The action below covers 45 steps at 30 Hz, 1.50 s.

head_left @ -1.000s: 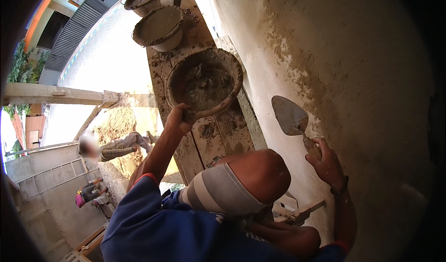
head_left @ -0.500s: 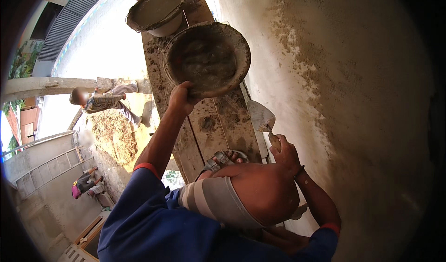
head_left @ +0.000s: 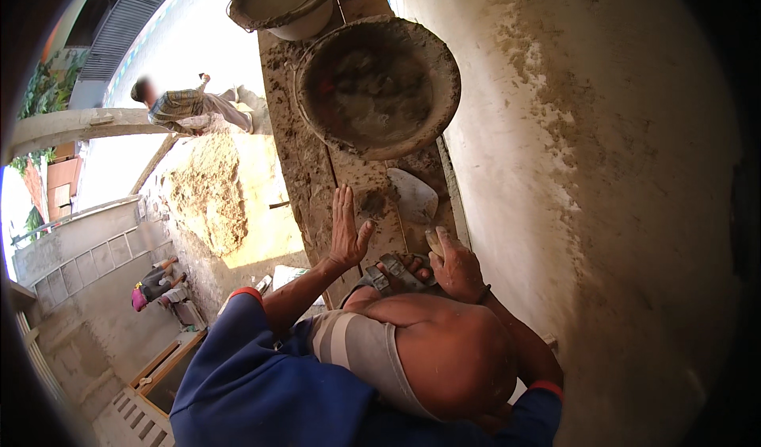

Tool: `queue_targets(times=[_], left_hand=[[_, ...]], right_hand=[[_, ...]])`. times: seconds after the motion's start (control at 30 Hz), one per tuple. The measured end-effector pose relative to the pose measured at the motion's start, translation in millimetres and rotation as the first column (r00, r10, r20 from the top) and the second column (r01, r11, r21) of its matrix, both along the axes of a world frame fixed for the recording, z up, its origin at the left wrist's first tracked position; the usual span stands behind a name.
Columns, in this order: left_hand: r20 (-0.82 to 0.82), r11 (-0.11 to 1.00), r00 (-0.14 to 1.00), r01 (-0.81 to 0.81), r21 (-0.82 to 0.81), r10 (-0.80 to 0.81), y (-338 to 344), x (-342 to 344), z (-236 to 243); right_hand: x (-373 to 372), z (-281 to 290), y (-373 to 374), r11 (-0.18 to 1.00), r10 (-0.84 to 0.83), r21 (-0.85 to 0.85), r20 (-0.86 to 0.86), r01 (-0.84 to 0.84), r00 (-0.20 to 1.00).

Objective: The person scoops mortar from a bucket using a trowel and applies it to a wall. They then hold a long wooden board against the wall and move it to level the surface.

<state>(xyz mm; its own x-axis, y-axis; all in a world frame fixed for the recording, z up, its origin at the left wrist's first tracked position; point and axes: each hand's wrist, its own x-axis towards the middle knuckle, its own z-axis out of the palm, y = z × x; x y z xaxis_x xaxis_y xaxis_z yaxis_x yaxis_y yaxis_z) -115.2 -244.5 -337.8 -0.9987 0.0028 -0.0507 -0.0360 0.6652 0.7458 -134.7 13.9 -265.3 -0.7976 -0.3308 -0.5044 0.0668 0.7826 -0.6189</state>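
My left hand (head_left: 349,239) hovers over the wooden planks (head_left: 317,185), open, its fingers stretched out and the thumb apart. It touches nothing that I can see. In my right hand (head_left: 458,271) is a trowel (head_left: 414,196), gripped by its short handle. The pale, mortar-smeared blade points away from me, just short of the nearer bucket. That mortar-crusted bucket (head_left: 445,90) stands on the planks beyond both hands. Wet grey mortar (head_left: 372,90) lies inside it. My sandalled foot (head_left: 396,271) rests on the planks between my hands.
A second bucket (head_left: 305,23) stands farther along the planks. To the right rises a partly plastered wall (head_left: 539,209). Left and below are a sand heap (head_left: 206,193), a ladder (head_left: 99,265), a person walking (head_left: 186,108) and another person bent low (head_left: 157,284).
My left hand has let go of the bucket's rim and drawn back toward me, opening. The trowel has swung left from the wall to over the planks. The walking person has moved.
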Motion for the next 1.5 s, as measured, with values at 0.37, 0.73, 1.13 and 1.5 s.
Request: queue_targets(times=[0.37, 0.73, 1.13, 1.5], left_hand=[[-0.066, 0.989, 0.992, -0.117, -0.095, 0.111, 27, -3, -36], [-0.138, 0.952, 0.951, -0.251, 0.173, 0.276, -7, -29, 17], [0.574, 0.129, 0.794, -0.602, 0.788, 0.201, -25, -118, 103], [0.637, 0.113, 0.758, -0.652, 0.750, 0.143, -20, -151, 88]], right_hand=[[13, -21, -44, 0.978, 0.024, -0.207, -0.004, -0.024, 1.000], [1, -2, -30, 0.902, -0.049, -0.427, 0.037, 0.060, 0.998], [-62, 185, 59, 0.920, -0.350, -0.211, -0.053, 0.332, 0.935], [-158, 184, -18, 0.980, 0.145, 0.196, -0.594, -0.032, 0.791]])
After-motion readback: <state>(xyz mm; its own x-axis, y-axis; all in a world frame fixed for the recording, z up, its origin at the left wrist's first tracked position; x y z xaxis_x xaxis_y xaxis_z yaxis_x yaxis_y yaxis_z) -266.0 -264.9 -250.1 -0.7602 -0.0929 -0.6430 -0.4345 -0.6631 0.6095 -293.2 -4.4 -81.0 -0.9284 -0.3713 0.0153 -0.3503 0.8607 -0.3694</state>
